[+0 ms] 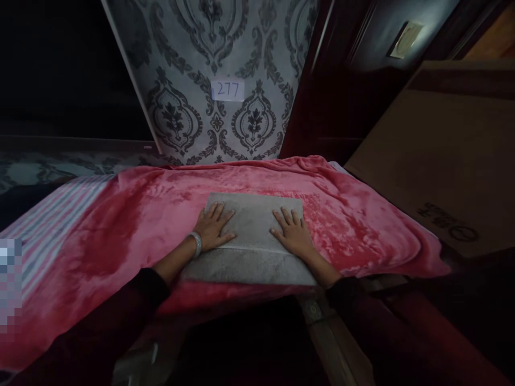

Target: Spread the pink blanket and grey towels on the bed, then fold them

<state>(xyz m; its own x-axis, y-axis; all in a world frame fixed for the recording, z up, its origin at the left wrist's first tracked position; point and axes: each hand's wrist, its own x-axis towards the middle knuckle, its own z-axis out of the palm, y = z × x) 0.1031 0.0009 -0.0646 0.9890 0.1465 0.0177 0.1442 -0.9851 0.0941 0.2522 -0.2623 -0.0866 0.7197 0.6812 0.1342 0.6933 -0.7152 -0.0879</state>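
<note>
Two bare hands, both open, palms down and fingers spread: the left hand (215,228), with a silvery band (197,243) around its wrist, near the left side of a flat, grey, rectangular piece of soft-looking fabric (253,220), and the right hand (294,231) near the opposite side. No gripping by either, only flat contact; cannot tell how hard the pressing. Grey fabric lying on a plush pink-and-red blanket (120,214), with its near edge close to the blanket's front edge.

Likeliest trouble, judging from here: slipping. Plush pile underneath, so probably little firm hold for the fabric; uneven pushing from one palm enough to skew it or drag wrinkles into the blanket. Another risk at the crosswise line between far and near sections: perhaps a fold or layer edge, liable to shift out of line under a drag toward the body. Such a drag doubly risky beside the front edge, with a chance of both cloths sliding off together. At the right, a large brown cardboard box (438,155) just beside the blanket, well apart from both hands; liable to bumping in a wide sideways sweep.
</note>
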